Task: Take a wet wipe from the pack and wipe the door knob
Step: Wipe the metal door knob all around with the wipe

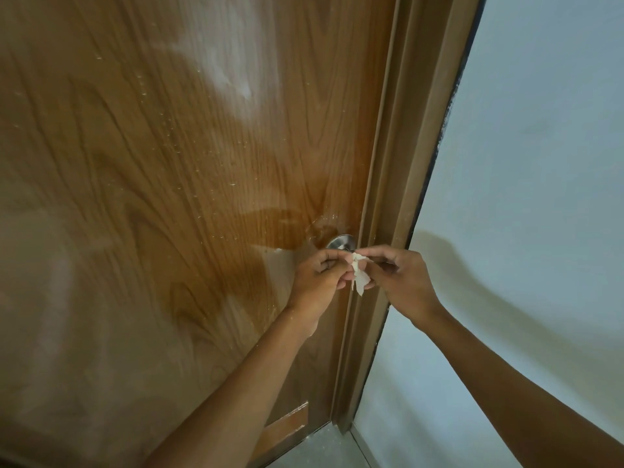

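Head view, looking down along a closed wood-grain door (162,184); brown door frame (388,204) at its right edge; pale wall (540,163) beyond the frame, with soft shadows of the arms across it.

Both forearms raised toward the lock side of the door, meeting just below the knob.

Left hand (320,275): fingers curled, thumb and forefinger pinching the left side of a small white wet wipe (359,276); grasping, not released.

Right hand (401,278): fingers curled, fingertips pinching the upper right edge of the same wipe; also grasping.

Wet wipe: crumpled, held between the two hands; lower corner hanging free below the fingers; located just below and in front of the door knob, over the seam between door and frame; contact with the knob not discernible.

Door knob (341,243): round, brushed silver metal, mounted near the right edge of the door; only the upper part visible, lower part hidden behind the fingertips.

Door surface glossy; broad pale reflections near the top and down the left side; small light specks scattered over the panel.

Strip of light speckled floor (324,447) visible at the foot of the door.

Wipe pack not in frame.
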A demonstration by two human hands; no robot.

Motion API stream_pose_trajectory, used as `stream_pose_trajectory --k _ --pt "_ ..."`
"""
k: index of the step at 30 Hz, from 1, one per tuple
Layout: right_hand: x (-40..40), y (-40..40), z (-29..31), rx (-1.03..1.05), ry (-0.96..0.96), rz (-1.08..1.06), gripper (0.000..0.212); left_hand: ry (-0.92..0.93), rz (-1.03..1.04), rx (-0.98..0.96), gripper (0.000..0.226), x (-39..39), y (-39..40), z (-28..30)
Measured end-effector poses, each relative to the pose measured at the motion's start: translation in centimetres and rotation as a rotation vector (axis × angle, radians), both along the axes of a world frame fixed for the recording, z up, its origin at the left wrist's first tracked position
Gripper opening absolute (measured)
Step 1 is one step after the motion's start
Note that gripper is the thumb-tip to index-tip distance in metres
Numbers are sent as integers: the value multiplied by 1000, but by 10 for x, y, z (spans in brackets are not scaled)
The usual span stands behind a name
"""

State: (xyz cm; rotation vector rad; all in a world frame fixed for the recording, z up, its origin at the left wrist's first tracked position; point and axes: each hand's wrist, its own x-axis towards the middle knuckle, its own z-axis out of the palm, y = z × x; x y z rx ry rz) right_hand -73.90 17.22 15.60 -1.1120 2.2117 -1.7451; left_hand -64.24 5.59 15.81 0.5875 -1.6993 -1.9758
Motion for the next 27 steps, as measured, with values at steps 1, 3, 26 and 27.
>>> stream_pose_trajectory --k 1,3,26,27 --pt "-2 0 2 0 9 -19 19 -7 24 -31 8 0 -2 -2" --pt "-6 0 3 -7 82 -106 18 -36 101 -148 12 -2 -6 -7" --pt "-26 -8 -24 148 300 -51 32 -117 164 -385 15 -14 -8 -27" --pt "-27 -9 -25 147 299 -32 34 -110 169 -386 15 -14 -8 -28"
